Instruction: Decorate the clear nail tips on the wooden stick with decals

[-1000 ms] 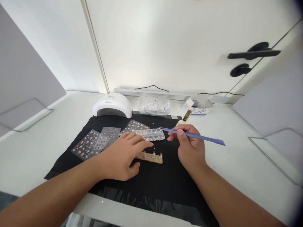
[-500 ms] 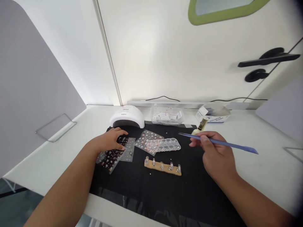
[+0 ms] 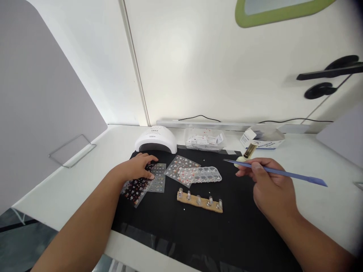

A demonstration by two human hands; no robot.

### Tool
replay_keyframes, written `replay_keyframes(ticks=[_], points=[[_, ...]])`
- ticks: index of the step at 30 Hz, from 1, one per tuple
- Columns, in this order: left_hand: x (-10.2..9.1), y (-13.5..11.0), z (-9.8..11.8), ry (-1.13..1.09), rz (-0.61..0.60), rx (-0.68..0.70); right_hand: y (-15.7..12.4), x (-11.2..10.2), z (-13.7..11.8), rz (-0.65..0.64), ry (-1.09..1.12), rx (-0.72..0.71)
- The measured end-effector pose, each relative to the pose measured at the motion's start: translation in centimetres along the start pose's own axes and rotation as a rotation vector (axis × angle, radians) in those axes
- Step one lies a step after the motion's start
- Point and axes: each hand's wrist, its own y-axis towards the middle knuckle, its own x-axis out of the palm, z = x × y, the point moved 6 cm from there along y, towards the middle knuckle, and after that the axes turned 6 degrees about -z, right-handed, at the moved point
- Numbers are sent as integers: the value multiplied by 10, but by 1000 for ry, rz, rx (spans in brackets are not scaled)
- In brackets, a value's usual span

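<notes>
My left hand (image 3: 140, 167) rests with fingers spread on a dark nail sticker sheet (image 3: 135, 190), which overlaps a clear sticker sheet (image 3: 159, 179). Blue tweezers (image 3: 283, 172) are pinched in my right hand (image 3: 272, 181), their tips pointing left over the black mat (image 3: 198, 234). Just behind those tips stands a nail polish bottle (image 3: 249, 153) with a gold cap, partly hidden by my right hand. Between my hands lie another sticker sheet (image 3: 177, 168) and a clear compartment case (image 3: 208, 174) with small pieces. Nearer me, a tan strip (image 3: 198, 201) carries several clear nail tips on stands.
A white nail lamp (image 3: 156, 136) stands behind my left hand. Along the back are a clear tub (image 3: 204, 139) of packets and an open white box (image 3: 268, 140). A wire stand foot (image 3: 73, 151) is at left. Small white bits dot the mat.
The whole view has shifted, so things sit slightly further right. Both hands keep nearly the same pose, with the tweezers still held in my right hand.
</notes>
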Motion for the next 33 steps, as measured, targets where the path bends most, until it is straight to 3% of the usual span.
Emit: replay_keyframes(ticks=[15,23,33], points=[[-4,4,-2,-67,37,9,-3,-1,-9,2,12,-72],[3,0,7,-312,-8,97,-4,0,-9,-3,19,-112],[-13,-21,35,-625,74,241,-7,5,-16,-72,35,-143]])
